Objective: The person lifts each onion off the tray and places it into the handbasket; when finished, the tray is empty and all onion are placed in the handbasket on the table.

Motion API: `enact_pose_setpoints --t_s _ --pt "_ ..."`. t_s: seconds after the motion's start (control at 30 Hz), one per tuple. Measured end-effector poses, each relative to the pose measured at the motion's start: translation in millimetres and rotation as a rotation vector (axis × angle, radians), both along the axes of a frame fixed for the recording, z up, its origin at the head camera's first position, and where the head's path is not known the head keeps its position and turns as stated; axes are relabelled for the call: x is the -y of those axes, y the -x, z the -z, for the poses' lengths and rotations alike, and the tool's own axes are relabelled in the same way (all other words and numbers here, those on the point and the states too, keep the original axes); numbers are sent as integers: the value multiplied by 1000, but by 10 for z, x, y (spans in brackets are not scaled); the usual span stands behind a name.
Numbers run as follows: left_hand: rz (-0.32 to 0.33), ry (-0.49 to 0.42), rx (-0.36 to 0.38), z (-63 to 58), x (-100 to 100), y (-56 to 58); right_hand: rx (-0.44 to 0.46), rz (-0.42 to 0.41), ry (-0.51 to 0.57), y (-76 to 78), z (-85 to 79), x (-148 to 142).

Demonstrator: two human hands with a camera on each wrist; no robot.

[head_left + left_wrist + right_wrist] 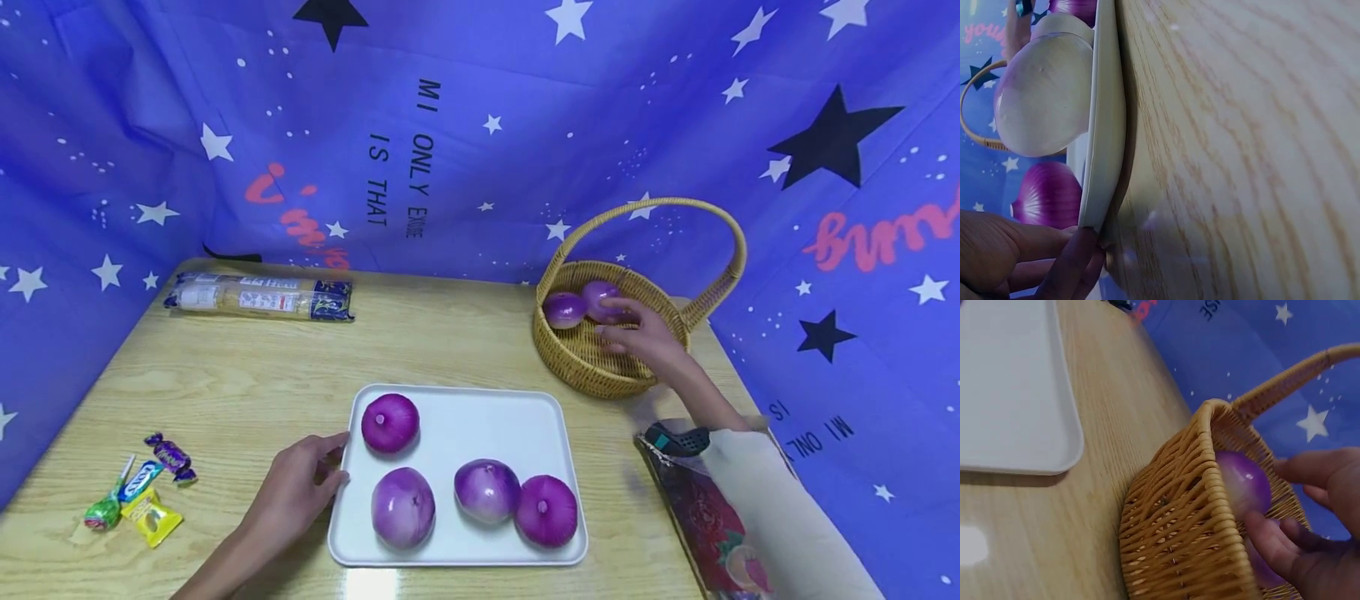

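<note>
A white tray carries several purple onions, among them a deep purple one at its far left corner. With thumb and fingers my left hand pinches the tray's left rim; the left wrist view shows the thumb above the edge and fingers below it. My right hand reaches into a wicker basket with fingers spread. Two onions lie inside the basket, one on the left and another right by the fingertips. In the right wrist view, thumb and fingers stand apart around an onion.
A long clear package lies at the back left. Wrapped candies and a lollipop sit at the front left. A flat dark package with fruit pictures lies under the right forearm. Blue star-printed cloth hangs behind the table.
</note>
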State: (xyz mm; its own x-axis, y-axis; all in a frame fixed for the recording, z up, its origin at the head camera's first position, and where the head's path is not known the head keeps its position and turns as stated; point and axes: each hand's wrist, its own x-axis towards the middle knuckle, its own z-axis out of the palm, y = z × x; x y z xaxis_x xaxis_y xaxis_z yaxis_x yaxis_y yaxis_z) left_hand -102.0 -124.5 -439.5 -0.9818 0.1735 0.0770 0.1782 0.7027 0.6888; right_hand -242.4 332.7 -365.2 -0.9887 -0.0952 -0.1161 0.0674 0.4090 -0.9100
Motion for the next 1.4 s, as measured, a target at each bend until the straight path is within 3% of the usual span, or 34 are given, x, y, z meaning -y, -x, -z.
enact_pose_setpoints --t_s 0.2,0.37,0.63,0.77,0.97,1.4 --pt "8 -4 -10 -23 -2 8 -67 -131 -11 -286 -142 -11" --pt "13 4 -5 -20 -5 1 -24 -246 7 -553 -190 47" --pt "2 -14 46 -14 -17 7 103 -540 87 -905 72 256" --pt "1 -36 67 -20 -25 -1 165 -641 114 -1086 232 343" --pt "0 -56 89 -48 -24 1 161 -707 13 -1245 355 406" --pt "-5 -61 98 -53 -36 -9 111 -784 -109 -1390 364 588"
